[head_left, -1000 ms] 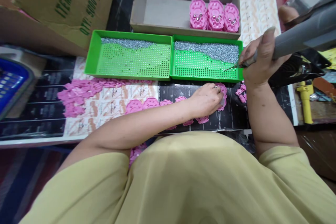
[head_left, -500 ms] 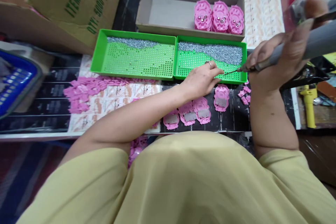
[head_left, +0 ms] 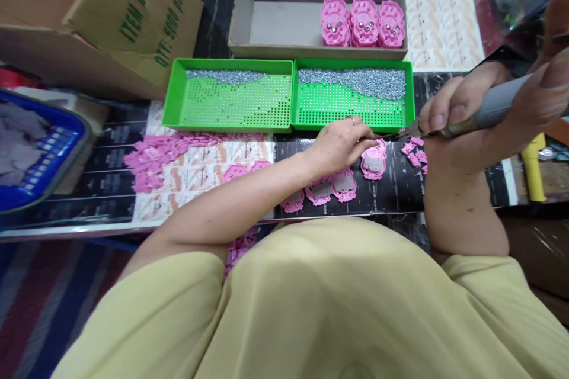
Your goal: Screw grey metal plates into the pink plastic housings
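Note:
My right hand [head_left: 489, 106] is wrapped round a grey electric screwdriver [head_left: 493, 106], its thin bit pointing left. At the bit's tip, the fingertips of my left hand [head_left: 340, 141] are pinched together; anything between them is too small to make out. Just below those fingertips lies a pink plastic casing [head_left: 373, 161] with a grey plate on it. More such casings [head_left: 344, 186] lie partly under my left forearm. Behind my hands stands a green perforated tray [head_left: 351, 128] with a heap of small silvery screws [head_left: 364, 82].
A second green tray [head_left: 231, 128] with screws adjoins on the left. Behind is a cardboard box [head_left: 284, 29] of stacked pink casings [head_left: 364, 23]. Small pink parts [head_left: 151, 160] are piled at left, others [head_left: 415, 153] at right. A carton [head_left: 146, 23] and blue basket [head_left: 57, 160] stand left.
Both hands have come from over the right tray's front part to just in front of it, near the pink casing, with the screwdriver still in my right hand. The view has shifted slightly.

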`<move>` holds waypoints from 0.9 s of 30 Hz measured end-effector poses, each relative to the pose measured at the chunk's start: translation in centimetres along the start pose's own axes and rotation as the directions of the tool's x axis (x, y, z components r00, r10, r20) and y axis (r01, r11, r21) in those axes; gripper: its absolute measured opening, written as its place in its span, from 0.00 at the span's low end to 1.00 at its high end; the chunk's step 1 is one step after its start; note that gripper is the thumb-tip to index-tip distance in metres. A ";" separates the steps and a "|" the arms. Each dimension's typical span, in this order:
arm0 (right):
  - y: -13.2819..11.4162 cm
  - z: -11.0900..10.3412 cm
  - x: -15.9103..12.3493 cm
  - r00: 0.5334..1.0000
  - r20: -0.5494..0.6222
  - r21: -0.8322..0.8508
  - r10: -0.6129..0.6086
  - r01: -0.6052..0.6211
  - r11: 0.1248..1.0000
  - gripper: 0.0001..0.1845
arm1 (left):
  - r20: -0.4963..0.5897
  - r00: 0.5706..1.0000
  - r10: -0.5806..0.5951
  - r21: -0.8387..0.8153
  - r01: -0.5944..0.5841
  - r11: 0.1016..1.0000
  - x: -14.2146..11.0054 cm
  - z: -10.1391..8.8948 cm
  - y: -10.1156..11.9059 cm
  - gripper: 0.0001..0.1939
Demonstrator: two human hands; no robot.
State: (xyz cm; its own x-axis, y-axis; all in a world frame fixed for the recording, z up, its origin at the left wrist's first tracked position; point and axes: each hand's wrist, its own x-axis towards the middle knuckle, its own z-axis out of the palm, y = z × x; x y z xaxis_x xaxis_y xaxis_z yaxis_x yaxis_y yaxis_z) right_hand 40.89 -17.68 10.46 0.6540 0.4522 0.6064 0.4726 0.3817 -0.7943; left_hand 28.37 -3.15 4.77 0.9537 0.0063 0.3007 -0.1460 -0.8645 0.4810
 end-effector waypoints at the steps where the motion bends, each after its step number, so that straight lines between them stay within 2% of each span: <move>1: -0.3 0.3 -0.2 0.999 -0.012 0.056 -0.045 0.046 0.997 0.20 | 0.009 1.000 0.006 0.014 -0.006 1.000 -0.1 0.0 0.1 0.12; 3: -0.7 1.1 -0.5 0.997 0.001 0.130 -0.072 0.071 0.989 0.16 | 0.030 0.999 0.015 0.032 -0.016 0.999 -0.2 0.1 0.4 0.13; 5: -0.6 2.2 -0.7 0.998 -0.022 0.160 -0.067 0.070 0.985 0.19 | 0.044 0.999 0.021 0.027 -0.023 0.999 -0.2 0.1 0.7 0.12; 6: -0.4 2.7 -0.7 0.990 -0.101 0.181 -0.097 0.114 0.977 0.21 | 0.047 0.999 0.022 0.018 -0.022 1.000 -0.2 0.1 0.9 0.12; 8: 0.4 3.9 -0.6 0.929 -0.307 0.188 -0.208 0.273 0.943 0.25 | 0.054 0.998 0.016 0.000 -0.016 1.000 -0.3 0.1 1.1 0.11; 10: 1.0 4.7 -0.5 0.877 -0.400 0.163 -0.266 0.353 0.921 0.24 | 0.066 0.998 0.008 -0.003 -0.008 1.000 -0.4 0.1 1.2 0.11; 14: 1.1 5.1 -0.8 0.907 -0.368 0.282 -0.205 0.319 0.905 0.19 | 0.121 0.992 0.022 0.047 -0.028 0.999 -0.7 -0.2 1.0 0.13; 17: 0.8 4.7 -1.4 0.924 -0.353 0.333 -0.148 0.272 0.903 0.18 | 0.100 0.995 -0.009 0.103 -0.001 0.995 -0.9 -0.9 0.8 0.14; 21: 0.8 3.7 -2.3 0.950 -0.278 0.290 -0.143 0.224 0.930 0.19 | 0.036 0.996 -0.083 0.118 0.078 0.990 -1.1 -1.8 0.7 0.14; 24: 1.0 2.9 -2.8 0.962 -0.248 0.223 -0.111 0.168 0.960 0.18 | 0.105 0.990 -0.099 0.153 0.083 0.985 -1.4 -1.5 1.1 0.13; 27: 1.5 2.5 -3.1 0.967 -0.230 0.161 -0.111 0.150 0.976 0.22 | 0.180 0.980 -0.079 0.201 0.042 0.979 -1.6 -0.5 1.8 0.13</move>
State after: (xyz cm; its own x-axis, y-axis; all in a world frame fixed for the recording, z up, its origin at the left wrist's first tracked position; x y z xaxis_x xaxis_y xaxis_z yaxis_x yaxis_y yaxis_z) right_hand 38.08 -16.53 7.50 0.7157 0.2096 0.6663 0.4644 0.5697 -0.6780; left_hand 26.49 -4.45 5.60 0.9940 -0.0158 0.1085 -0.0498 -0.9468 0.3181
